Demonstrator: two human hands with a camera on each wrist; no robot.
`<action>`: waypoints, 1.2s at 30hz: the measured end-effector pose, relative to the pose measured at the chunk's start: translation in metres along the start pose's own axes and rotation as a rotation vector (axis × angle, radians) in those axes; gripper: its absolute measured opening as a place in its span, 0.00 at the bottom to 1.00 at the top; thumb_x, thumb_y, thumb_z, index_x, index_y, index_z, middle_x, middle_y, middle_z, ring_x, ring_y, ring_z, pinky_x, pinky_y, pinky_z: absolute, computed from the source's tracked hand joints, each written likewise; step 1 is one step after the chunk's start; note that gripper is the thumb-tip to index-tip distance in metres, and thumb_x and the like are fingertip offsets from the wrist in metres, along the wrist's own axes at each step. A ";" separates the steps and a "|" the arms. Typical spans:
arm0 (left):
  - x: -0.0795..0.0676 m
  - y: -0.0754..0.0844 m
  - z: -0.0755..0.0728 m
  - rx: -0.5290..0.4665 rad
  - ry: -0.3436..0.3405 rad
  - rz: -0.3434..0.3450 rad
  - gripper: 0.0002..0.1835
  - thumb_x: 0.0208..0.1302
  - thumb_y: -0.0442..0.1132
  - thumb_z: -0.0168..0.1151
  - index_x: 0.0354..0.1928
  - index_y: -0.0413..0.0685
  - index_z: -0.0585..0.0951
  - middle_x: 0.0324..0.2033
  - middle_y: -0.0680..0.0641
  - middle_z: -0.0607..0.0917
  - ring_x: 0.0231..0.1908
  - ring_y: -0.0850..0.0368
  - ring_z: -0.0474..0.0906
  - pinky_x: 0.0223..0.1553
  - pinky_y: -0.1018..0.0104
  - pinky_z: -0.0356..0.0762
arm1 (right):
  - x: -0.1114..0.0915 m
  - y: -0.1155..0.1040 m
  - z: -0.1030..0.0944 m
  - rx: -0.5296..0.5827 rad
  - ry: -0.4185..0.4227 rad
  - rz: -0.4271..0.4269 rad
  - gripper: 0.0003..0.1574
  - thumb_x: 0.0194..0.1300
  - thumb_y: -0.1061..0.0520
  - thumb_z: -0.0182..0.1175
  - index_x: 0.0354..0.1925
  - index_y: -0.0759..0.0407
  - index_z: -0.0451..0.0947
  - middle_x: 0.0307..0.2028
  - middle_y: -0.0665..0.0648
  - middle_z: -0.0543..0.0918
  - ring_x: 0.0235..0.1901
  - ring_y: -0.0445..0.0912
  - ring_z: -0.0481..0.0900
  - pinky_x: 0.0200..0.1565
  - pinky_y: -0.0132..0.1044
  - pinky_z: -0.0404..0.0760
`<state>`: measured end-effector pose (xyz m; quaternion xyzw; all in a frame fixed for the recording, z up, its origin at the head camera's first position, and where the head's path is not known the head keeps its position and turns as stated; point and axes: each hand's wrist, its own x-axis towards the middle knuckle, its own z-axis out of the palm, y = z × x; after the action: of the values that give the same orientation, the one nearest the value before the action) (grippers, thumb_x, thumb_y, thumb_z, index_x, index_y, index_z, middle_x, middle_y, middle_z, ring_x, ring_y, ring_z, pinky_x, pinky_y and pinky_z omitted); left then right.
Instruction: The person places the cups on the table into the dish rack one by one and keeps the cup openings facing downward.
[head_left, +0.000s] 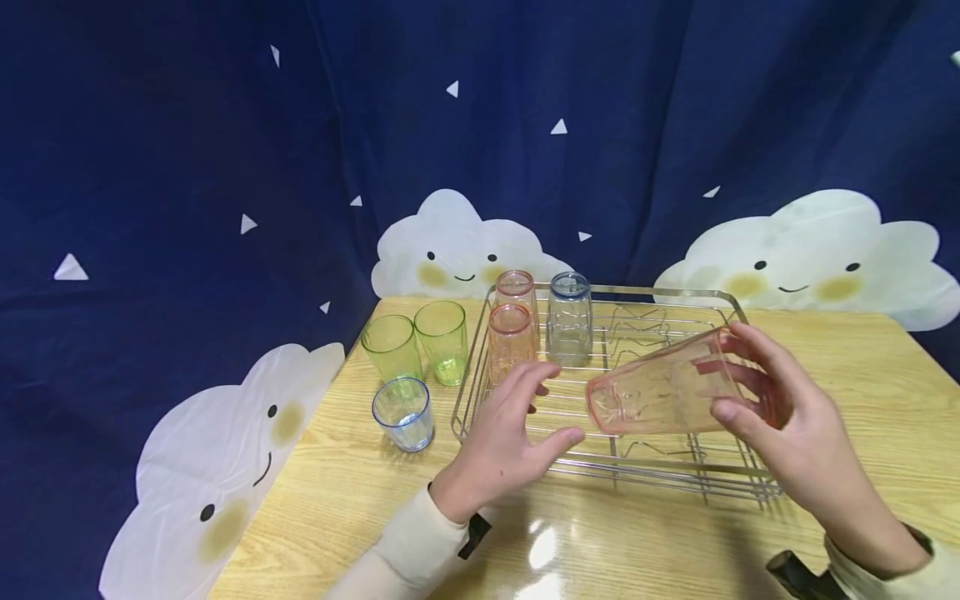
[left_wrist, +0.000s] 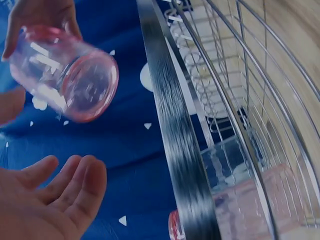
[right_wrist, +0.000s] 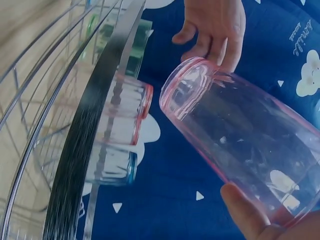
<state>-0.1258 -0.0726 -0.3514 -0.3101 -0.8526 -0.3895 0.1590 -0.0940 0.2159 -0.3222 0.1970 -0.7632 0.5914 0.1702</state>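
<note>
My right hand point(head_left: 795, 417) grips a clear pink tumbler point(head_left: 660, 387) near its rim, thumb on one side and fingers on the other. The tumbler is tilted on its side above the wire rack point(head_left: 652, 467), its base pointing left. My left hand point(head_left: 506, 437) is held over the rack's left front with fingers spread and nothing in them, a short gap from the base. Inside the rack, two pink tumblers point(head_left: 512, 342) and a blue-rimmed tumbler point(head_left: 570, 321) stand upside down. In the right wrist view the held tumbler point(right_wrist: 245, 135) shows close up.
Left of the rack, two green tumblers point(head_left: 393, 350) and a shorter blue-rimmed glass point(head_left: 405, 417) stand upright on the wooden table point(head_left: 337, 500). A dark blue curtain point(head_left: 480, 150) with white clouds hangs behind. The rack's metal rim point(left_wrist: 175, 125) rises beside my left hand.
</note>
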 end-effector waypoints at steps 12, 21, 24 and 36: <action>0.004 0.010 0.013 0.032 -0.212 -0.058 0.52 0.58 0.59 0.69 0.77 0.50 0.54 0.69 0.47 0.73 0.69 0.53 0.70 0.69 0.55 0.68 | -0.004 -0.007 0.015 0.266 -0.122 -0.044 0.41 0.68 0.74 0.51 0.75 0.66 0.51 0.65 0.58 0.69 0.59 0.39 0.78 0.52 0.29 0.82; 0.003 0.007 0.012 0.001 -0.209 -0.056 0.49 0.57 0.58 0.70 0.75 0.50 0.59 0.67 0.50 0.75 0.67 0.55 0.71 0.69 0.54 0.68 | -0.006 -0.007 0.015 0.251 -0.136 -0.001 0.41 0.69 0.74 0.49 0.76 0.67 0.49 0.65 0.60 0.68 0.58 0.40 0.79 0.53 0.29 0.82; 0.002 0.006 0.011 -0.015 -0.208 -0.044 0.47 0.57 0.57 0.71 0.74 0.51 0.60 0.64 0.52 0.77 0.65 0.59 0.73 0.68 0.56 0.70 | -0.006 -0.007 0.013 0.235 -0.160 0.001 0.43 0.67 0.75 0.49 0.76 0.65 0.48 0.66 0.57 0.68 0.56 0.40 0.81 0.52 0.29 0.82; 0.002 0.002 -0.002 -0.161 -0.107 0.002 0.45 0.53 0.45 0.76 0.72 0.53 0.64 0.54 0.50 0.79 0.43 0.61 0.78 0.47 0.70 0.79 | -0.008 0.007 -0.002 0.050 -0.226 -0.028 0.55 0.54 0.77 0.63 0.76 0.63 0.51 0.65 0.53 0.71 0.58 0.36 0.76 0.57 0.19 0.73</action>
<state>-0.1254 -0.0723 -0.3480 -0.3430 -0.8255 -0.4395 0.0879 -0.0904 0.2200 -0.3320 0.2775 -0.7595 0.5820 0.0862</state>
